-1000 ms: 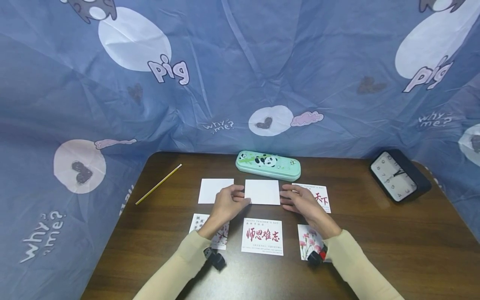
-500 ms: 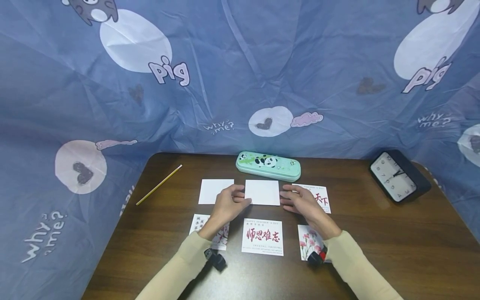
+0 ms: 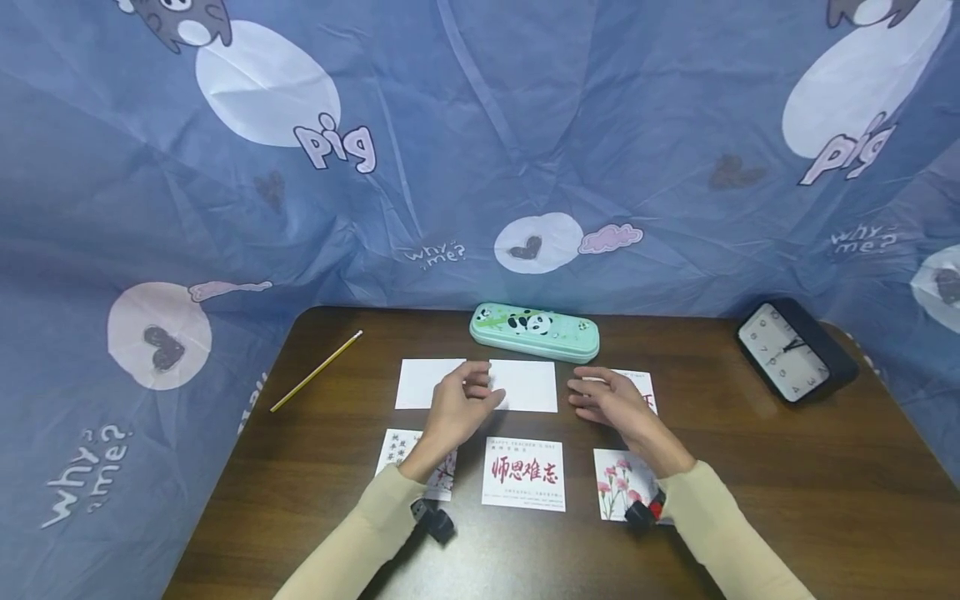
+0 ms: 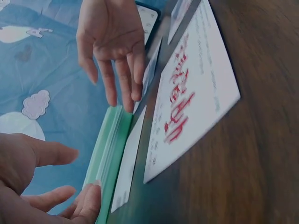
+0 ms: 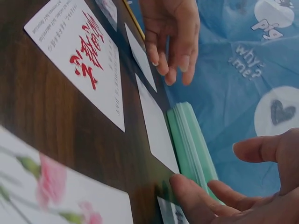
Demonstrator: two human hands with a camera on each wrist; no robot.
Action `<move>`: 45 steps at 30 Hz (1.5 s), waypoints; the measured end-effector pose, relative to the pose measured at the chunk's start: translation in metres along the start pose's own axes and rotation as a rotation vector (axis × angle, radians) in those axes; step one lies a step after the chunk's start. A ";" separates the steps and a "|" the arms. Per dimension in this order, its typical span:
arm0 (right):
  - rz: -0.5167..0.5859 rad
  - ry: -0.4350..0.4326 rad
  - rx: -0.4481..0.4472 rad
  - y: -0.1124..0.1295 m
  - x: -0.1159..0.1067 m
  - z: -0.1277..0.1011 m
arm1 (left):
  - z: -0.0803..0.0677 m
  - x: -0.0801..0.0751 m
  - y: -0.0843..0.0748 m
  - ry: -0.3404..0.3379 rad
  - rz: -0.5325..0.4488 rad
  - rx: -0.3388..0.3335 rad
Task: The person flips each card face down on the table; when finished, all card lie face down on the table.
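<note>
Seen from above on a dark wooden bench: six cards laid out in two rows. Left hand and right hand raised just above the bench on either side of the blank white card in the middle of the far row, neither touching it; each grip open, fingers loosely spread and holding nothing. Blank card flat on the bench, just in front of a mint-green panda pencil case. Second blank card to its left, partly behind the left hand; printed card to its right, mostly hidden by the right hand. Near row: card with red calligraphy in the centre, blossom card under the left forearm, pink carnation card by the right wrist. Yellow pencil lying well apart at far left, black clock at far right. Blue cartoon-printed sheet draped behind.
</note>
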State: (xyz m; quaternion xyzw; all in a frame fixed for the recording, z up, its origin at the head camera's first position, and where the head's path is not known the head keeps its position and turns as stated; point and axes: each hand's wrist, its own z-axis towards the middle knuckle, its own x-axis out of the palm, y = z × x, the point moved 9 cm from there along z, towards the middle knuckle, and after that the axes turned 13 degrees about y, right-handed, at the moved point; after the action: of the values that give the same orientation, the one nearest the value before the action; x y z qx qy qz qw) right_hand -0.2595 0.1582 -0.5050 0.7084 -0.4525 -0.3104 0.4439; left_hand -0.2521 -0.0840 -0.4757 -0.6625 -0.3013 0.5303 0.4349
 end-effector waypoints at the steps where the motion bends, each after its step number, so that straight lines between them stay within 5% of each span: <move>1: -0.002 0.001 -0.004 0.000 -0.003 -0.002 | 0.001 0.002 -0.001 0.002 -0.012 0.005; 15: -0.088 -0.046 -0.092 0.012 -0.062 -0.037 | 0.017 0.043 -0.026 0.170 -0.061 0.000; 27: -0.141 -0.111 -0.061 -0.016 -0.098 -0.058 | 0.028 0.090 -0.039 0.291 -0.076 -0.061; 45: -0.042 -0.090 -0.045 -0.032 -0.095 -0.071 | 0.027 0.123 -0.048 0.271 -0.142 -0.127</move>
State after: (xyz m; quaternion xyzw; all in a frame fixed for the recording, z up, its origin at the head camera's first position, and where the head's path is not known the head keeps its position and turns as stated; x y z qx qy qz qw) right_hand -0.2253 0.2761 -0.5015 0.6928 -0.4499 -0.3615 0.4324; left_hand -0.2440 0.0499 -0.4890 -0.7310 -0.3189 0.3839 0.4653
